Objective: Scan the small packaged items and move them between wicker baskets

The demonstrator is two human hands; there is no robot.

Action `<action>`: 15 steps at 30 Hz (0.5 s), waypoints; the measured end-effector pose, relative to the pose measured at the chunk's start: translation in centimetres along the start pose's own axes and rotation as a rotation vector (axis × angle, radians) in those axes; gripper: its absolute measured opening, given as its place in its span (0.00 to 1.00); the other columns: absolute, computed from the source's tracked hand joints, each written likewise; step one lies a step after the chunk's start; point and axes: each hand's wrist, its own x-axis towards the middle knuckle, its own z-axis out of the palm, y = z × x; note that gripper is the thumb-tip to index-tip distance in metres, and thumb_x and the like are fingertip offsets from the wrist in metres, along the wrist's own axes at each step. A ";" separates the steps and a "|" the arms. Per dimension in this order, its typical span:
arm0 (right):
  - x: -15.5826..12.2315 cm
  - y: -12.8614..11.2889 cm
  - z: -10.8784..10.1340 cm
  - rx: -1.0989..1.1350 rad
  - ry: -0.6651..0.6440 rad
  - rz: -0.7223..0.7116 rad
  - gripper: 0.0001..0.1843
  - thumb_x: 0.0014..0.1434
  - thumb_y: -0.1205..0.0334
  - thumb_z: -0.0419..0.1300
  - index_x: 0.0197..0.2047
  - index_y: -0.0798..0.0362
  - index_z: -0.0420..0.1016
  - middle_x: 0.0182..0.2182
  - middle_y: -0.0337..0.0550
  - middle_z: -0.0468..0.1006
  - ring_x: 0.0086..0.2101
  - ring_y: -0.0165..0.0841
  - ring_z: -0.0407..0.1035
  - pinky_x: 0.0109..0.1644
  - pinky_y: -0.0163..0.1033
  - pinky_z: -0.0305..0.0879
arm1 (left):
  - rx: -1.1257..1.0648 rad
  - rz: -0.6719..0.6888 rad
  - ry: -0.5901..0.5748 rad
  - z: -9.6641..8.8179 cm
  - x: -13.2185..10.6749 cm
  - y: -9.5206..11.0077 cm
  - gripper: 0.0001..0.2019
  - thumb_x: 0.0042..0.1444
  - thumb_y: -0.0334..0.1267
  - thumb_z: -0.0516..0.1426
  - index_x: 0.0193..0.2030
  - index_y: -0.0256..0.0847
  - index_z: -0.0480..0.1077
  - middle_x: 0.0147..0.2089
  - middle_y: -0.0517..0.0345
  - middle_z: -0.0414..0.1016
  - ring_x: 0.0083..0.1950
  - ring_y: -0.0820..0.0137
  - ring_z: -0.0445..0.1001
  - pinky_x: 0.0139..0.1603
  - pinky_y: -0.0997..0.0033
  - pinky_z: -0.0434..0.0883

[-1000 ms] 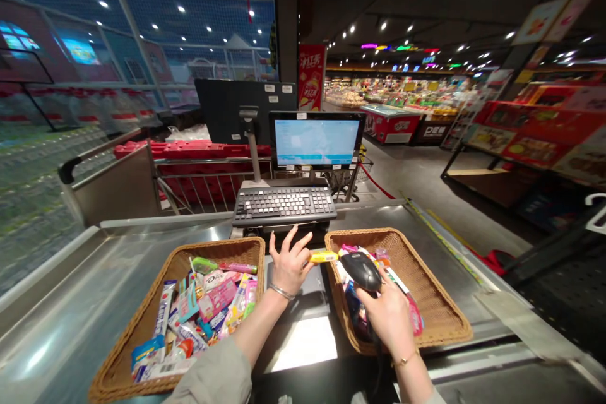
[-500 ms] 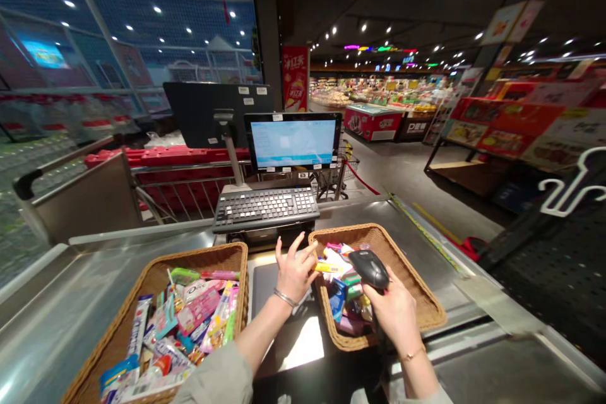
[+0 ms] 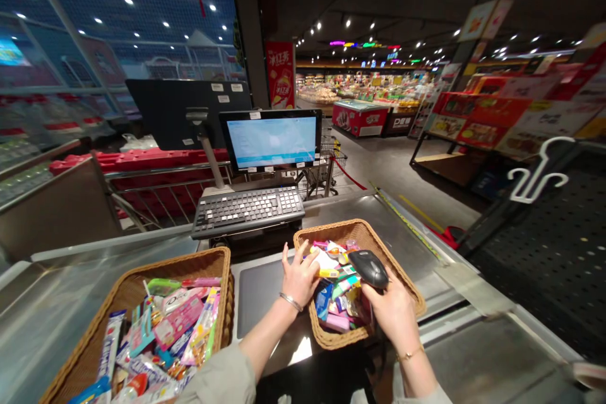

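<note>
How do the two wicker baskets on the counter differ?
The left basket runs out of frame; the right basket fits within it. The left basket has no hand over it; the right basket has the left hand and a black scanner over it. Both are brown, woven and hold colourful packaged items.

Keyboard [image 3: 249, 211] before screen [image 3: 271, 141]; pad [image 3: 258, 293] between left basket [image 3: 226, 309] and right basket [image 3: 372, 238].

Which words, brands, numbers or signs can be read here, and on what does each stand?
"冰红茶": on the red banner.
"Dove", apparently: on the whitish pack in the left basket.
Too small or blurred: screen, keyboard, monitor stickers, red freezer, shelf boxes, yellow pack by the left hand.
</note>
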 end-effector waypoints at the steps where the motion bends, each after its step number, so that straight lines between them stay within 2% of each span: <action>1: 0.0 0.1 -0.1 0.008 0.005 0.000 0.20 0.49 0.47 0.58 0.37 0.50 0.81 0.46 0.51 0.81 0.54 0.47 0.70 0.58 0.50 0.65 | 0.002 0.001 -0.013 0.3 0.1 0.2 0.04 0.57 0.41 0.62 0.39 0.48 0.74 0.60 0.59 0.76 0.70 0.53 0.59 0.70 0.28 0.29; 6: 0.0 0.9 -0.6 0.016 0.038 -0.002 0.19 0.48 0.50 0.58 0.40 0.49 0.81 0.43 0.48 0.82 0.52 0.45 0.71 0.56 0.48 0.67 | 0.016 -0.025 -0.068 1.3 0.8 0.8 0.06 0.60 0.38 0.57 0.41 0.50 0.76 0.61 0.60 0.74 0.71 0.54 0.58 0.70 0.26 0.31; 12: 0.0 1.9 -0.6 -0.031 0.038 0.017 0.21 0.50 0.47 0.57 0.38 0.52 0.82 0.50 0.53 0.79 0.57 0.47 0.67 0.62 0.51 0.62 | 0.021 -0.075 -0.175 1.9 1.0 1.0 0.07 0.61 0.43 0.57 0.40 0.53 0.78 0.62 0.62 0.73 0.71 0.52 0.58 0.69 0.24 0.34; 15: -0.1 1.7 -0.5 -0.044 0.010 0.030 0.21 0.51 0.46 0.56 0.36 0.52 0.82 0.50 0.54 0.79 0.58 0.49 0.67 0.63 0.53 0.60 | 0.042 -0.098 -0.183 1.7 0.9 1.0 0.10 0.59 0.46 0.58 0.45 0.53 0.77 0.63 0.59 0.72 0.71 0.50 0.57 0.69 0.24 0.33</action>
